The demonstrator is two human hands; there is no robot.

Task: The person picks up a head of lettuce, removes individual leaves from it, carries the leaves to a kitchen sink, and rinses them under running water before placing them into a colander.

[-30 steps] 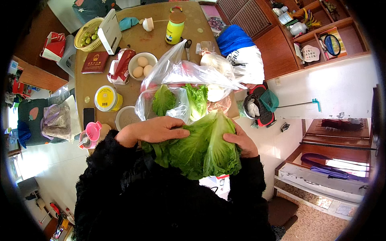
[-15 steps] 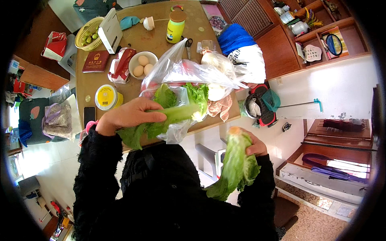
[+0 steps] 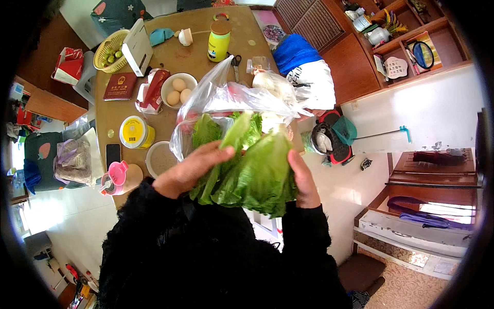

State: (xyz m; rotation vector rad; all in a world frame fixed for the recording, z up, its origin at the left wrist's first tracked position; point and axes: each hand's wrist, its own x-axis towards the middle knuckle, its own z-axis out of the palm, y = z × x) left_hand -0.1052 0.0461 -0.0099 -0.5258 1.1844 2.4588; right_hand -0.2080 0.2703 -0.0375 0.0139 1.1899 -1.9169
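Two hands [image 3: 191, 169] [image 3: 304, 180] clamped on green lettuce leaves [image 3: 260, 180], with three eggs [image 3: 179, 84] in one white bowl [image 3: 193, 85] beyond.

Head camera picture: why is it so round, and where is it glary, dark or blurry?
In the head view, the fisheye lens leaves black corners and bends the edges of the table; glare whitens the floor at left and glints off the clear plastic bag; the black coat shows little detail; the left hand and lettuce seem slightly soft.

Right fingers [image 3: 297, 167] partly behind lettuce [image 3: 267, 177], torso [image 3: 221, 262] cropped
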